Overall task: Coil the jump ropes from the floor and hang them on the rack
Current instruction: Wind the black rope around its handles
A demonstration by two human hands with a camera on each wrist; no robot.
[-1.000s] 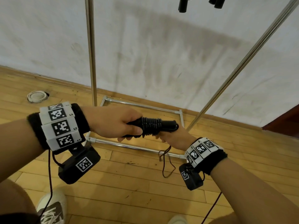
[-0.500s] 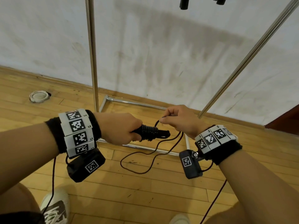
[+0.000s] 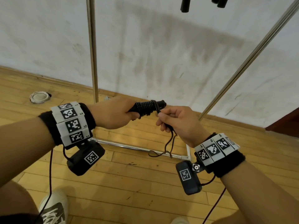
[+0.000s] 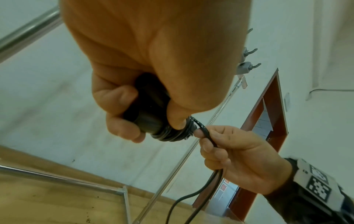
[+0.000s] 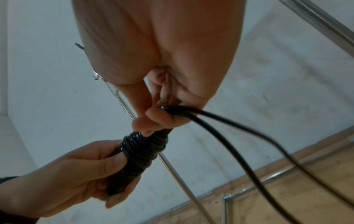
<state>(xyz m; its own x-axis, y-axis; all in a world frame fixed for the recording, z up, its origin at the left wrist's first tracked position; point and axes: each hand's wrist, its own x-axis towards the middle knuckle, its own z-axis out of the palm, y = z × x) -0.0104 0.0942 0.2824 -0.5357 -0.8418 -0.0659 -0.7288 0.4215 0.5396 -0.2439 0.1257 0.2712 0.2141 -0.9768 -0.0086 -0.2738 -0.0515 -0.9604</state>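
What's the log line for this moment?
step: coiling | left hand: grips handles | right hand: pinches rope | hung: not yet

I count my two hands, left hand [image 3: 113,115] and right hand [image 3: 181,125], one jump rope [image 3: 148,107] between them, three black handles [image 3: 185,4] hanging at the top edge, one rack [image 3: 92,50], one round cap [image 3: 39,97] on the floor [image 3: 129,183].

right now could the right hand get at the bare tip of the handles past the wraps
Probably yes: the right hand pinches the rope right beside the handles' bare tip, and nothing lies between; the left hand grips the other end.
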